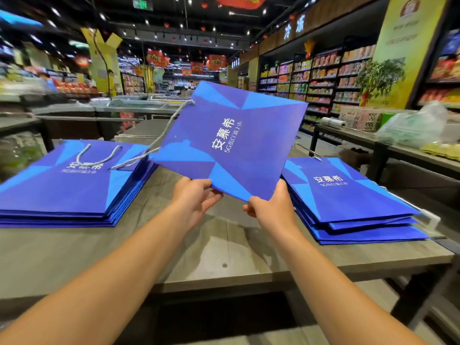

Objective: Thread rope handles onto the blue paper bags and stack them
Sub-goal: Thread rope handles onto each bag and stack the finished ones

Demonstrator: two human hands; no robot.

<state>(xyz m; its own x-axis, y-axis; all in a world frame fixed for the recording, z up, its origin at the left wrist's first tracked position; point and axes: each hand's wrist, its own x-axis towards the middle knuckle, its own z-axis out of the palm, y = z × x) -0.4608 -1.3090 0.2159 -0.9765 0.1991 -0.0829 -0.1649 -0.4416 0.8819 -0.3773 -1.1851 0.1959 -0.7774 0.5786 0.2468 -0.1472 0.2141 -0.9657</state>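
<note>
A grey wooden table [224, 265] fills the lower half of the frame, with supermarket shelving [323, 78] blurred in the upper right. Two stacks of flat blue paper bags are laid on it: the left stack [62, 185], at middle left, is topped by a bag with a white rope handle [97, 155] fitted; the right stack [353, 202], at middle right, is fanned unevenly.

A single blue paper bag [231, 140] is held tilted above the table at frame centre, between the stacks and touching neither. Its near edge is pinched by the left hand [196, 197] and grasped at its near corner by the right hand [271, 205], fingers curled under. A white rope [169, 130] trails from its upper left corner toward the left stack.

This bag is judged to be threaded and in transit; the next move would call for it to be levelled and set squarely on the left stack.

"安慕希" is printed in white on the bags, with a smaller line beginning "5G" beneath. "冷冻" is read on signage at upper right.
</note>
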